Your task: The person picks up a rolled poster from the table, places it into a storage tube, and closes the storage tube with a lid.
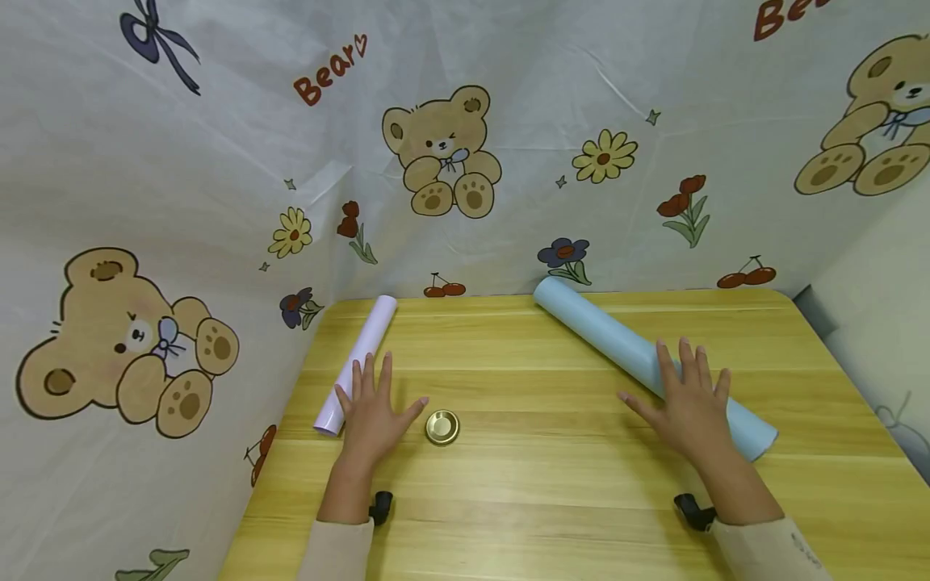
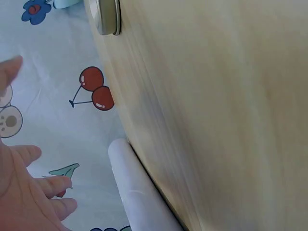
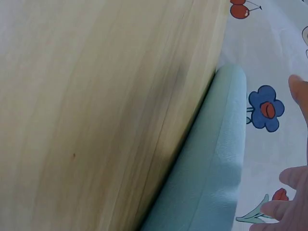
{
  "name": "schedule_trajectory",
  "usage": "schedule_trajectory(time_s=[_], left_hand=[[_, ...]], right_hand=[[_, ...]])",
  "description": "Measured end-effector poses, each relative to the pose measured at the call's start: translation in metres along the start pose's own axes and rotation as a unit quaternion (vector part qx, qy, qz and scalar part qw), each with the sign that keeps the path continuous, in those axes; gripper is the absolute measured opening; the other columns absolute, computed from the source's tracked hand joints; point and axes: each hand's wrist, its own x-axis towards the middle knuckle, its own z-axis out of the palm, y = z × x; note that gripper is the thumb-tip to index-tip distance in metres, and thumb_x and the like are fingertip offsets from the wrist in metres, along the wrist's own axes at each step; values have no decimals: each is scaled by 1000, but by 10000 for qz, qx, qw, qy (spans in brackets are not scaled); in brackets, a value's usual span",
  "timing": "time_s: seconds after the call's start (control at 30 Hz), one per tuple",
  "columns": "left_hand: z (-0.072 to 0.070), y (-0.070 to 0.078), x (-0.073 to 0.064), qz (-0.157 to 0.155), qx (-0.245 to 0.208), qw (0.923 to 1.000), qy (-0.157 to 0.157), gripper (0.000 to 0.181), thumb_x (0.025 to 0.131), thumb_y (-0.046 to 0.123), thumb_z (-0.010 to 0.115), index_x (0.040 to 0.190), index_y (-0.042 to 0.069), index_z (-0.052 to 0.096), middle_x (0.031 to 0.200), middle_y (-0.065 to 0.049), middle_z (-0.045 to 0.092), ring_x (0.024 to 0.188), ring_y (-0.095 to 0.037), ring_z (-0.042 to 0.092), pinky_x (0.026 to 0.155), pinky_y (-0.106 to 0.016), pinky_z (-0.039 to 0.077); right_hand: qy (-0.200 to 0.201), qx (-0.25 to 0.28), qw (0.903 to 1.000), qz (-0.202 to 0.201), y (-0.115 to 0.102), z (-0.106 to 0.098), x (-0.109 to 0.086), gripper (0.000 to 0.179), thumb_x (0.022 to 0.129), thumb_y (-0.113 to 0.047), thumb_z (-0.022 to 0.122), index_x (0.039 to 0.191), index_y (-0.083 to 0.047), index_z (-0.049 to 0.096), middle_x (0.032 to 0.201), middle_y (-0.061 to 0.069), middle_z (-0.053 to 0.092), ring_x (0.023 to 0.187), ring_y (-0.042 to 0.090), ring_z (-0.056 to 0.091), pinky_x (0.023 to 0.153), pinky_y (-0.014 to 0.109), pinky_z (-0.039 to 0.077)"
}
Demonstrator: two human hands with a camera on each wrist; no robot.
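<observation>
My left hand (image 1: pixel 375 424) hovers over the left side of the table with fingers spread, holding nothing. Beside its fingers lies a thin lilac roll (image 1: pixel 366 347), slanting away from me; it also shows in the left wrist view as a pale roll (image 2: pixel 139 192). Just right of the left thumb sits a small round gold tin or lid (image 1: pixel 442 427). My right hand (image 1: pixel 690 411), fingers spread too, is over a longer, thicker light blue roll (image 1: pixel 603 327) and hides part of it. In the right wrist view this blue roll (image 3: pixel 211 159) runs beside the fingers.
The wooden table (image 1: pixel 538 484) has a pale cloth (image 1: pixel 508 48) with printed bears and flowers hanging behind it and along its left side. A black strap piece (image 1: pixel 381 508) shows at the left wrist, another strap piece (image 1: pixel 693 512) at the right.
</observation>
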Motion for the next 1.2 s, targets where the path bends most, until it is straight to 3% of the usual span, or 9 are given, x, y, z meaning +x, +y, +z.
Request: schedule_trajectory(time_s=[0.17, 0.3, 0.53, 0.8, 1.2], left_hand=[[-5, -5, 5, -310, -396, 9987, 99, 83, 97, 52, 62, 159, 6, 29, 164, -24, 24, 155, -46, 11, 117, -78, 4], [-9, -10, 8, -534, -594, 9966, 182, 70, 99, 40, 63, 151, 0, 42, 159, -26, 31, 154, -46, 16, 118, -76, 7], [-9, -23, 7, -978, -658, 9928, 216, 65, 97, 31, 66, 148, -3, 44, 156, -28, 33, 149, -48, 23, 118, -75, 8], [-8, -33, 3, -1403, -656, 9871, 393, 59, 95, 22, 64, 145, -4, 47, 150, -33, 39, 141, -52, 33, 114, -75, 15], [-10, -40, -2, -1357, -564, 9885, 354, 55, 88, -1, 64, 141, -3, 52, 147, -29, 43, 133, -52, 43, 100, -68, 37]], right_hand=[[293, 341, 9987, -228, 5, 1, 7, 99, 92, -54, 69, 161, -5, 18, 162, 34, 18, 147, 58, 16, 115, 79, 6], [435, 477, 9975, -297, 9, 2, 12, 93, 92, -46, 71, 159, -3, 24, 157, 36, 26, 143, 58, 23, 115, 77, 12], [378, 520, 9978, -185, 17, 7, 18, 87, 92, -40, 73, 156, 2, 30, 151, 39, 31, 132, 62, 33, 109, 77, 20], [194, 417, 9989, 52, 23, 13, 24, 83, 95, -35, 70, 156, 2, 28, 150, 40, 32, 132, 61, 34, 104, 79, 23], [47, -70, 9998, 170, 22, 17, 24, 62, 103, -28, 59, 152, 3, 37, 142, 39, 45, 125, 61, 44, 95, 78, 33]])
